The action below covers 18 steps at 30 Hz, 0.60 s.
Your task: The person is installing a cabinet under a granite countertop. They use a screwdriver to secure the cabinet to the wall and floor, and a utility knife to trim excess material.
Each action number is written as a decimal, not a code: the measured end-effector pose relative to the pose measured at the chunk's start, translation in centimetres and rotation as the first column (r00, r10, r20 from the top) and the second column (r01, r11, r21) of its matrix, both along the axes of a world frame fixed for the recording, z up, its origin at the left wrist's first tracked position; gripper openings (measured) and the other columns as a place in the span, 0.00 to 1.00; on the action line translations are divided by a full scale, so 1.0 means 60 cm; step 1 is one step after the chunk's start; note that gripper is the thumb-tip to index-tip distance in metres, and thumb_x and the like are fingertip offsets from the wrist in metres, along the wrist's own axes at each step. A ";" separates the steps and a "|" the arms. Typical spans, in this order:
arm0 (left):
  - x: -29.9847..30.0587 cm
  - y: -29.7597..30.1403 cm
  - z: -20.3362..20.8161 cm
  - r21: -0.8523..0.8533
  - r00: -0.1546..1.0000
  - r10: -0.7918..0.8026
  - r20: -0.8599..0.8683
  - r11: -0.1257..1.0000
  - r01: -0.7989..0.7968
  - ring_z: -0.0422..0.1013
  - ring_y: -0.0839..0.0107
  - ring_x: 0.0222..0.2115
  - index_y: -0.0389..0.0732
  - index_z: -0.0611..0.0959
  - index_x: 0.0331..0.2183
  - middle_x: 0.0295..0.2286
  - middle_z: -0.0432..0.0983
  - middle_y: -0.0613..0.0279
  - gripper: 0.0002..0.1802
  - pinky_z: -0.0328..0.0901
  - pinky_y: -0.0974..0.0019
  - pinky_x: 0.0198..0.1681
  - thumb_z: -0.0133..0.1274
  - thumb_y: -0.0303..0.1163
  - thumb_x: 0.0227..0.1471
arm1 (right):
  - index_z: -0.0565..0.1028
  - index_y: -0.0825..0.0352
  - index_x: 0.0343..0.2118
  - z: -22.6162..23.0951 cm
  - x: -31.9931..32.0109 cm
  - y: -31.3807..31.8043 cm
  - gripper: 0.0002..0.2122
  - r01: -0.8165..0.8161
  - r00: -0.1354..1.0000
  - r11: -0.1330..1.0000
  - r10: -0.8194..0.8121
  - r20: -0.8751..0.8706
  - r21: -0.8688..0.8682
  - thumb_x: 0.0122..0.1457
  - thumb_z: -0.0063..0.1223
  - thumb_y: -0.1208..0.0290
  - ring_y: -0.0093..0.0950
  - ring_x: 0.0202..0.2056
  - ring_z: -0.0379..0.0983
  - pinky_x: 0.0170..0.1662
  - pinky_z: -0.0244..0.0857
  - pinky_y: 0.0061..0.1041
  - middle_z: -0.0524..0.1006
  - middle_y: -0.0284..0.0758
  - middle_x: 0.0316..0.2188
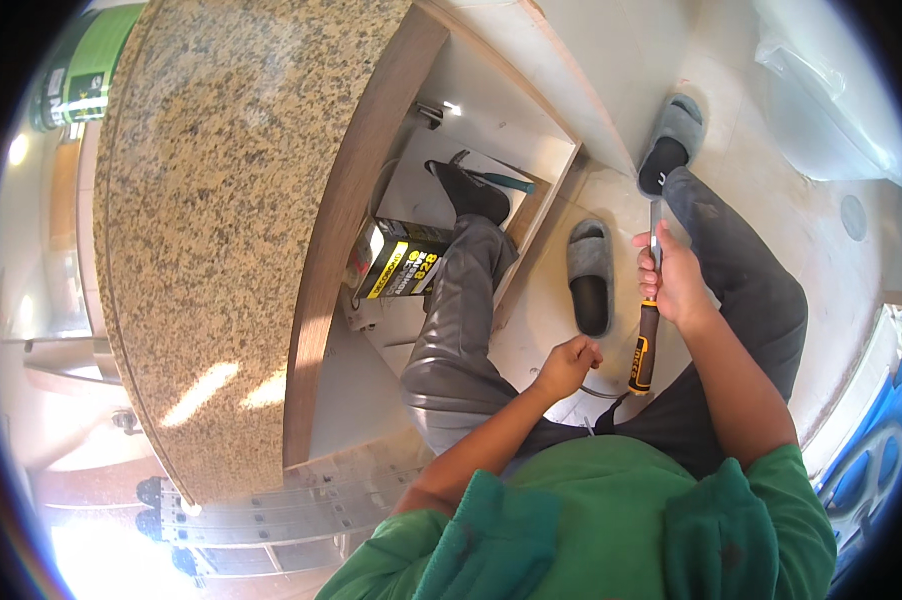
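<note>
My right hand (678, 275) is wrapped round the flat metal blade of a hand tool (645, 345) with a black-and-yellow handle. The handle points down toward my lap and the blade's end shows above my fingers; whether it is a chisel or a file I cannot tell. Lower and to the left, my left hand (568, 367) is closed with its fingertips pinched together. What it holds, if anything, is too small to make out. A thin dark cord (603, 394) curves just below it, near the tool's handle end.
My left foot rests inside an open cabinet (436, 130), beside a hammer (501, 181) and a black-and-yellow adhesive box (409, 260). A speckled stone countertop (221, 200) spans the left. Grey slippers (591, 275) are on the floor; clear plastic sheeting (831, 100) hangs right, a ladder (311, 510) lies lower left.
</note>
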<state>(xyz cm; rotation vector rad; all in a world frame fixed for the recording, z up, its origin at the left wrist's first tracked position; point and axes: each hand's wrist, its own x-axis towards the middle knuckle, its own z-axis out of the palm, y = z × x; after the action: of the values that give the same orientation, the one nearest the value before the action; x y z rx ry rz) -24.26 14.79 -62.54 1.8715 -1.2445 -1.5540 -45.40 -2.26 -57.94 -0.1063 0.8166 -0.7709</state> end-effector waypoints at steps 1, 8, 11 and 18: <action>-0.001 0.007 0.000 -0.005 0.999 -0.035 0.027 0.999 0.035 0.73 0.75 0.29 0.36 0.79 0.33 0.28 0.79 0.62 0.16 0.69 0.69 0.37 0.49 0.39 0.65 | 0.71 0.65 0.39 -0.001 0.002 0.001 0.21 -0.006 1.000 1.000 0.006 -0.005 -0.004 0.70 0.39 0.47 0.17 0.18 0.55 0.20 0.49 0.19 0.62 0.25 0.19; -0.010 0.021 0.050 -0.188 0.882 -0.281 0.379 0.910 0.370 0.74 0.57 0.29 0.37 0.79 0.32 0.27 0.76 0.53 0.15 0.68 0.58 0.35 0.54 0.41 0.60 | 0.71 0.65 0.40 -0.040 0.004 0.002 0.21 -0.014 0.999 1.000 0.013 -0.051 -0.021 0.70 0.40 0.48 0.17 0.18 0.54 0.20 0.49 0.20 0.61 0.24 0.19; -0.007 0.042 0.056 -0.160 0.872 -0.249 0.422 0.926 0.342 0.75 0.51 0.34 0.39 0.79 0.31 0.30 0.77 0.51 0.16 0.69 0.52 0.38 0.54 0.43 0.58 | 0.71 0.65 0.40 -0.038 0.002 0.001 0.21 -0.014 0.996 1.000 0.016 -0.089 0.021 0.70 0.39 0.48 0.18 0.18 0.54 0.21 0.49 0.20 0.61 0.24 0.19; 0.030 0.082 -0.029 0.173 0.794 -0.386 0.470 0.922 0.346 0.76 0.47 0.41 0.39 0.83 0.38 0.37 0.81 0.45 0.18 0.70 0.50 0.47 0.50 0.42 0.56 | 0.71 0.68 0.44 -0.015 -0.051 -0.002 0.22 0.009 1.000 1.000 -0.009 0.019 -0.021 0.71 0.37 0.50 0.18 0.20 0.56 0.21 0.51 0.19 0.62 0.26 0.22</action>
<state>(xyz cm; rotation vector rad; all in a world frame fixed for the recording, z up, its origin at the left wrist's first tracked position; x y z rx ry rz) -22.46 19.72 -64.27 2.2776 -1.8971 -1.3417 -48.48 -2.35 -58.82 -0.1146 0.7917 -0.7880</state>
